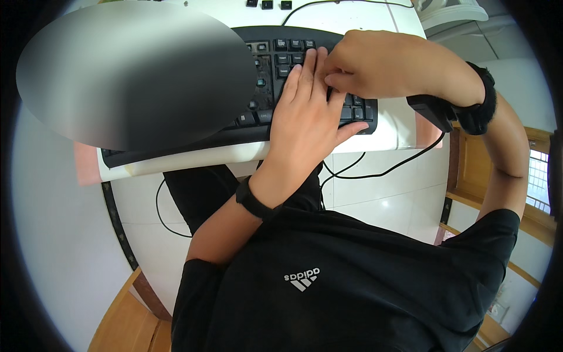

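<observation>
A black keyboard (pixel 264 97) lies on a white table, and a grey oval blur covers much of its left part. Some keycaps are off it, so bare key sockets show beside the arrow-key area. My left hand (pixel 302 123) rests flat over the right part of the keyboard, its fingers stretched out and the thumb spread. Over the number pad, my right hand (pixel 375 64) is closed, fingers curled and pinched close to the left hand's fingertips. Anything between those right fingers is hidden. Several loose black keycaps (pixel 267 4) lie beyond the keyboard.
The white table (pixel 387 126) has its near edge above my legs. A black cable (pixel 316 4) runs behind the keyboard. Another cable (pixel 381 175) hangs from a black device (pixel 431 111) at my right wrist. Part of a white chair (pixel 451 14) stands at the far right.
</observation>
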Tool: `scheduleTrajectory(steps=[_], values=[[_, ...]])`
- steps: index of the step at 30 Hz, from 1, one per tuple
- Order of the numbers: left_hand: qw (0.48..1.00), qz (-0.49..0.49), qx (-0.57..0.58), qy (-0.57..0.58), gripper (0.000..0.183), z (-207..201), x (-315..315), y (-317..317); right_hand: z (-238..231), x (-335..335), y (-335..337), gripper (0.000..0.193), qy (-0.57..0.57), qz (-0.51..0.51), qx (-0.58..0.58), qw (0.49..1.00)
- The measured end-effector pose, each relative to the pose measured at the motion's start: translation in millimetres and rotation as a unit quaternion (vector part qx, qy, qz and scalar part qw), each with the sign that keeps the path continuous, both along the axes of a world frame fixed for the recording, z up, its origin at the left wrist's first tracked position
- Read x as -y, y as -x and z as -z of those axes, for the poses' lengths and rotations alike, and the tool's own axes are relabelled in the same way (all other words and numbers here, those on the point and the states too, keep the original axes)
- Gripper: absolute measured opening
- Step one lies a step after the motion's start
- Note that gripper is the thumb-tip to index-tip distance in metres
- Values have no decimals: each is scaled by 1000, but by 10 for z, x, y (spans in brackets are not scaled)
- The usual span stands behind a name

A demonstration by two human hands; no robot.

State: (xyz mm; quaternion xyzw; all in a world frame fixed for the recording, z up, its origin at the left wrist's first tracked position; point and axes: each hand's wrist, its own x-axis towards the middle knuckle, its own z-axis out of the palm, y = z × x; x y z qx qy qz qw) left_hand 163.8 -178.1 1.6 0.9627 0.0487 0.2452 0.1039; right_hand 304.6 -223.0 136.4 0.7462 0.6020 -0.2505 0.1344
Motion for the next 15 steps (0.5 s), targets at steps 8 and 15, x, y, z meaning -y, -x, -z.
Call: scheduleTrajectory(steps=[8,15], values=[[1000,7,10,21,87,84,11,-21,50,55,26,22,-33,-118,94,988],[1000,-1,-19,21,83,56,15,-18,28,6,108,23,-19,-94,65,993]])
